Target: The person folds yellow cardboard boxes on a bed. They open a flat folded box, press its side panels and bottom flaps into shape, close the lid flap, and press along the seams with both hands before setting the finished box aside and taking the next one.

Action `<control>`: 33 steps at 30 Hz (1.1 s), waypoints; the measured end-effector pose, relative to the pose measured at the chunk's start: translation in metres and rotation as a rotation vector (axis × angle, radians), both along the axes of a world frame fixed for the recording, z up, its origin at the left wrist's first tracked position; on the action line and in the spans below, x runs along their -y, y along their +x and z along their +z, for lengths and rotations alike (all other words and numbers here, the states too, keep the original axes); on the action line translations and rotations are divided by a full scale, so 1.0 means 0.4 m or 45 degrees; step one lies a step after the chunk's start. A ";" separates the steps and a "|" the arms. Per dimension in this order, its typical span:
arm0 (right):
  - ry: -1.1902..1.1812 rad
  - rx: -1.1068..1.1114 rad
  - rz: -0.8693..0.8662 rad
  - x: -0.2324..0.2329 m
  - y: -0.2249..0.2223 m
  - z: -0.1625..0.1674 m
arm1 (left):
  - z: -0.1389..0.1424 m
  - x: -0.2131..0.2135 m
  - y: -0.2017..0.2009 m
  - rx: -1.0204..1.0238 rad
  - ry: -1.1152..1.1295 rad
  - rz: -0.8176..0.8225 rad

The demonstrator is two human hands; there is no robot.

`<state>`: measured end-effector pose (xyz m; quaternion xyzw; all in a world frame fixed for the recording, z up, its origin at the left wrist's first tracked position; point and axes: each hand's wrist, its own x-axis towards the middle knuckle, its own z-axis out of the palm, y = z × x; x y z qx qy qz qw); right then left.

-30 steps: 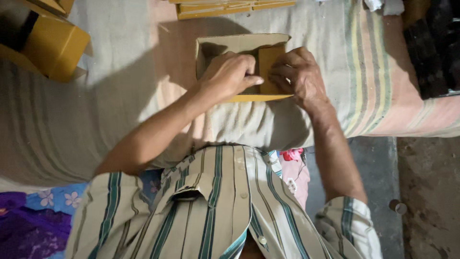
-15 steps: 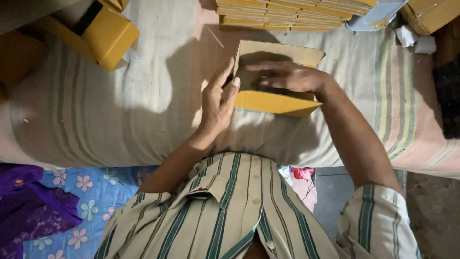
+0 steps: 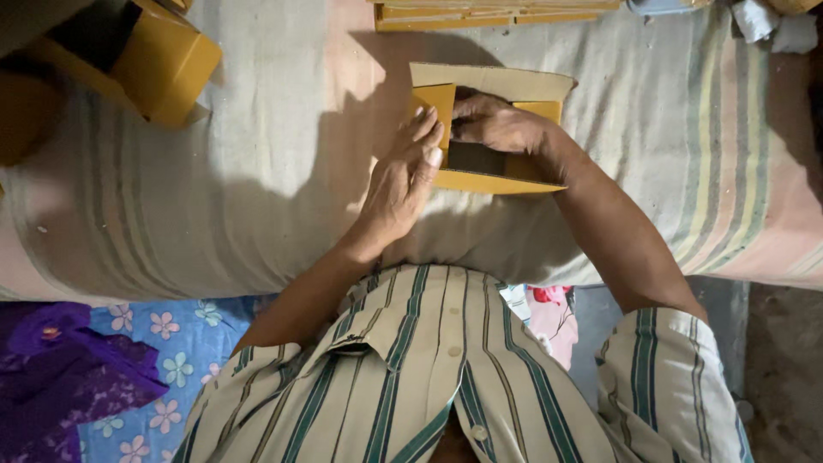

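Two hands on an open yellow cardboard box (image 3: 490,129): left hand (image 3: 405,176) flat against its side, right hand (image 3: 497,123) inside, grip unclear.

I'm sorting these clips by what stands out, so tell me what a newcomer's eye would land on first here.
First, the two hands at top centre: the left hand presses against the side of a half-folded yellow cardboard box, while the right hand reaches into it. The box lies on a striped cloth. Next, the finished yellow box at top left, and a stack of flat cardboard along the top edge.
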<state>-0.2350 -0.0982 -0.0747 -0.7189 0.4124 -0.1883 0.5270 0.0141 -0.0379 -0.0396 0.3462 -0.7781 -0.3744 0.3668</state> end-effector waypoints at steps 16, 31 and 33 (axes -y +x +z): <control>-0.664 -0.264 -0.477 -0.131 0.027 0.140 | 0.019 0.053 0.042 0.268 -0.072 -0.259; -0.983 0.212 -0.984 -0.448 0.004 0.152 | -0.078 0.074 0.024 -0.270 -0.235 -0.299; -0.931 0.129 -1.197 -0.470 0.037 0.123 | -0.081 0.067 0.020 -0.224 -0.142 -0.293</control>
